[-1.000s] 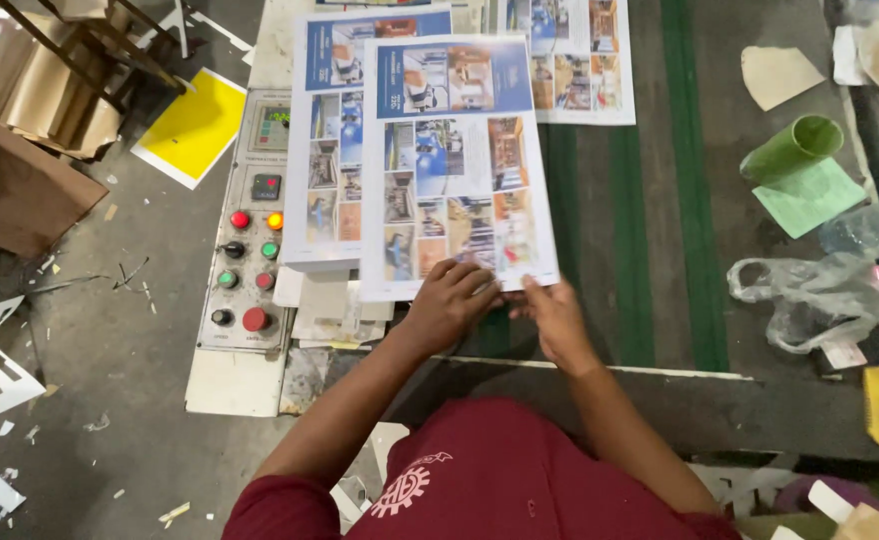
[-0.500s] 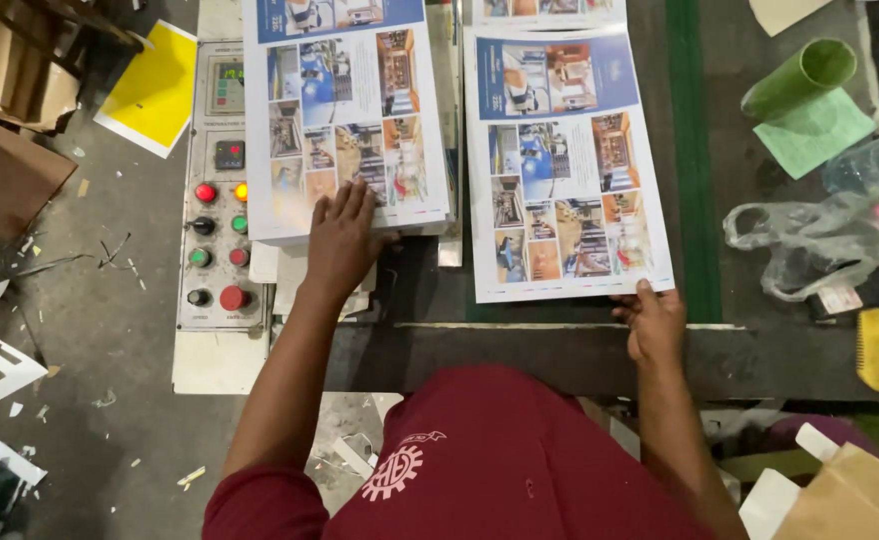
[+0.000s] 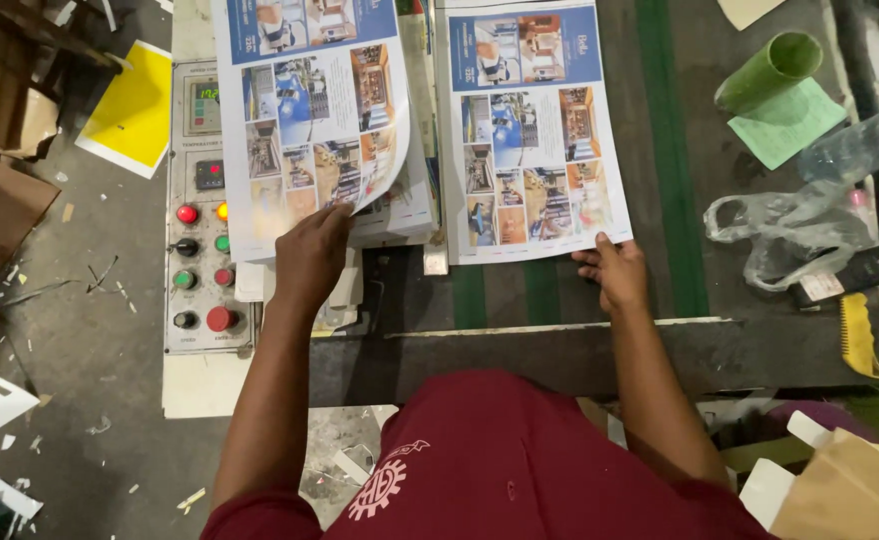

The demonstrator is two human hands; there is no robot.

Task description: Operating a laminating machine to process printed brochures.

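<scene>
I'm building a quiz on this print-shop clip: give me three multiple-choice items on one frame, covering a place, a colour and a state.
1. Where does the right hand rest?
A. On the lower edge of the right printed sheet
B. On the control panel
C. On the green roll

2. What colour is the rolled tube at upper right?
A. Red
B. Green
C. Yellow

3. How does the top sheet under the left hand lie?
A. Flat
B. Folded in half
C. Lower corner curled up off the stack

Answers: 1 A, the fingers lie on that sheet's bottom edge. 2 B, the tube is green, beside a green paper. 3 C, the sheet's lower right corner bows up above the stack.
</scene>
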